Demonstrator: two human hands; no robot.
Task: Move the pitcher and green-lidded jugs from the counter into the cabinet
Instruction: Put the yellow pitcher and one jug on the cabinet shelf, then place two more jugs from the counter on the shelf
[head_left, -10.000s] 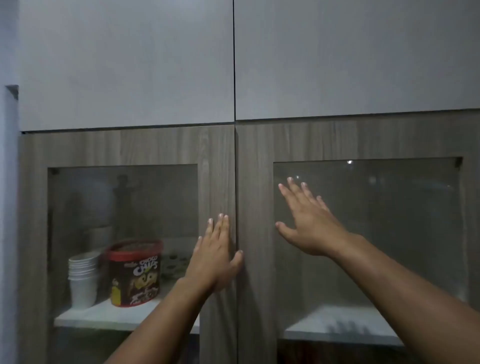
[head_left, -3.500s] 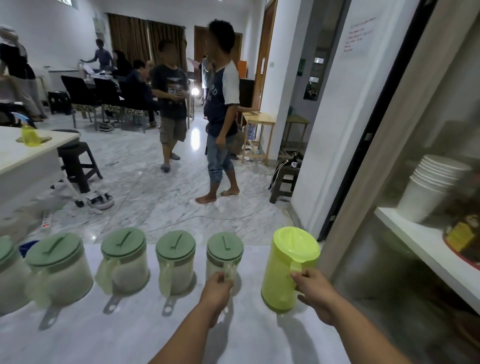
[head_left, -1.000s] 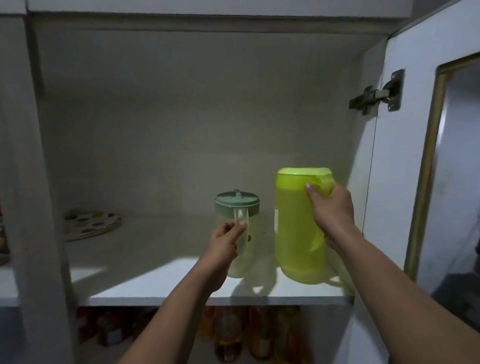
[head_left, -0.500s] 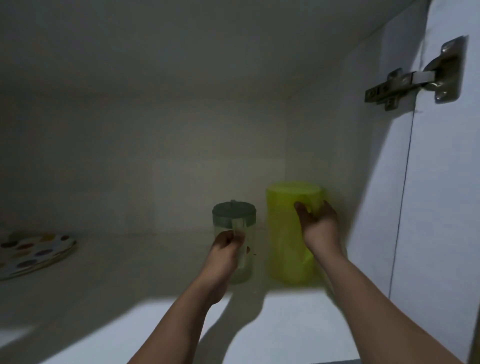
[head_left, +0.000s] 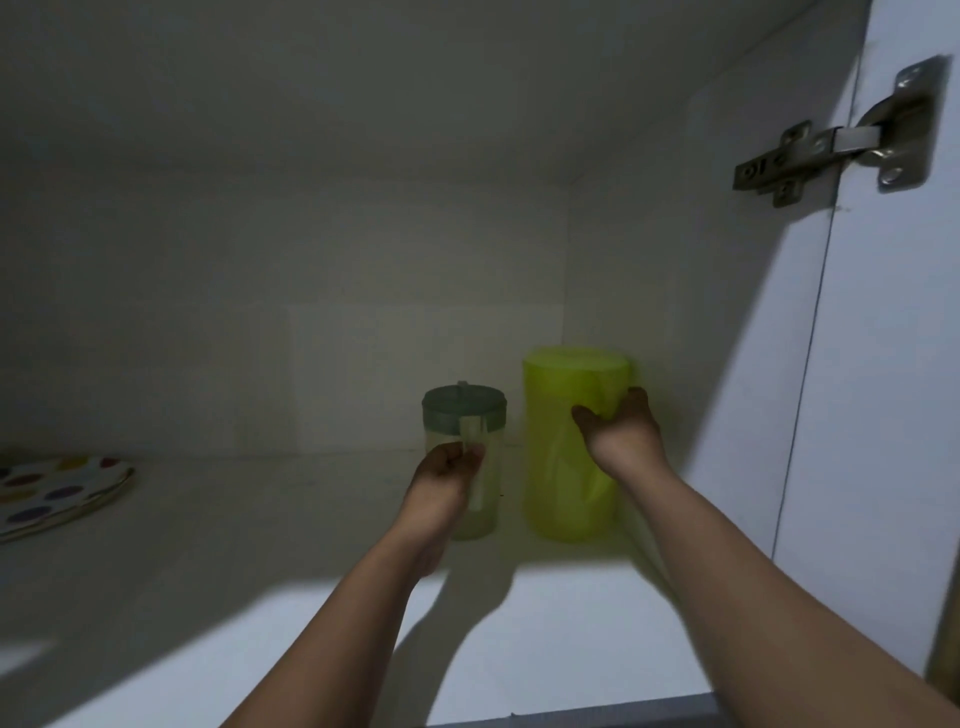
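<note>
Both vessels now stand deep on the cabinet shelf (head_left: 260, 519), pushed back from the front edge where they sat a second ago. The yellow-green pitcher (head_left: 569, 457) is right of frame centre, close to the cabinet's right wall; the green-lidded jug (head_left: 464, 462) stands just beside it, to its left. That likely finishes the first pair; judging by the task, more jugs wait on the counter.

Right hand (head_left: 621, 436): spread wide, palm against the pitcher's side, no longer wrapped around it. Probably a final nudge or a release.

Left hand (head_left: 448, 470): curled around the jug's handle, still gripping. Both forearms stretch far in from lower frame.

A spotted plate (head_left: 57, 493) lies at left edge, well apart.
</note>
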